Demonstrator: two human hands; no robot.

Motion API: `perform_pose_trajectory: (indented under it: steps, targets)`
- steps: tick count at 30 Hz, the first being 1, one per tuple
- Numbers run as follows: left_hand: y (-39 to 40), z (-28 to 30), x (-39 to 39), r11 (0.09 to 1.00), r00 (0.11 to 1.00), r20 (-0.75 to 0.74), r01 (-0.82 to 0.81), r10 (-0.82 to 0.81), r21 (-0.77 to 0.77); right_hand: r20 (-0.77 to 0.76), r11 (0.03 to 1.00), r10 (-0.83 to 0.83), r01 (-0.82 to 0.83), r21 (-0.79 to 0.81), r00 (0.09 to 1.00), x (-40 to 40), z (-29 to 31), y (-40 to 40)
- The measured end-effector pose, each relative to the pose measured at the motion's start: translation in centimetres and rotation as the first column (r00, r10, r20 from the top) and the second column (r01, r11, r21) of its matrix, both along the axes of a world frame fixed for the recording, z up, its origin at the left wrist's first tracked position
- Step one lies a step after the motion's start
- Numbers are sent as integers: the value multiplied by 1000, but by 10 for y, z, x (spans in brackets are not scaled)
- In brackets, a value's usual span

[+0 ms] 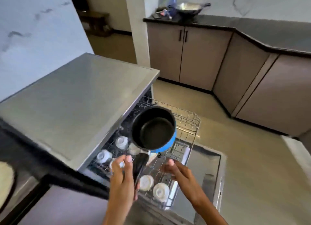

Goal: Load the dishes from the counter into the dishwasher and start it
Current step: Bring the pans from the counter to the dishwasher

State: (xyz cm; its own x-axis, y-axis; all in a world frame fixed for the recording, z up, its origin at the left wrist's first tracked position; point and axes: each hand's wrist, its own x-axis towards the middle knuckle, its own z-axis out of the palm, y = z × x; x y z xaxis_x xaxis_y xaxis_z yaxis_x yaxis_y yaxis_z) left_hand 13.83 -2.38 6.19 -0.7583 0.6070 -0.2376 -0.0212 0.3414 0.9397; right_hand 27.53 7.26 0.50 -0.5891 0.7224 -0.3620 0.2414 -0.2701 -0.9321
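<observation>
A blue saucepan (154, 128) with a black inside hangs tilted over the pulled-out upper rack (186, 122) of the open dishwasher. My left hand (122, 177) grips its black handle (139, 165) from the left. To the right of the handle my right hand (176, 170) hovers over the rack with loosely bent fingers, holding nothing. Several upturned white cups (160, 191) stand in the rack below the pan.
The dishwasher's grey top (75, 103) fills the left. Its open door (207, 179) lies flat under the rack. Across the beige floor (244, 157) a dark counter (252, 32) over cabinets carries a wok (188, 8) and small utensils.
</observation>
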Motion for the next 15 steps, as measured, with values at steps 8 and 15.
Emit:
perform_pose_trajectory:
  steps: [8, 15]
  targets:
    - [100, -120, 0, 938, 942, -40, 335, -332, 86, -312, 953, -290, 244, -180, 905, -61, -81, 77]
    - [53, -209, -56, 866, 611, -613, 346, -501, -362, -169, 896, -437, 444, 2, 883, -66, -140, 116]
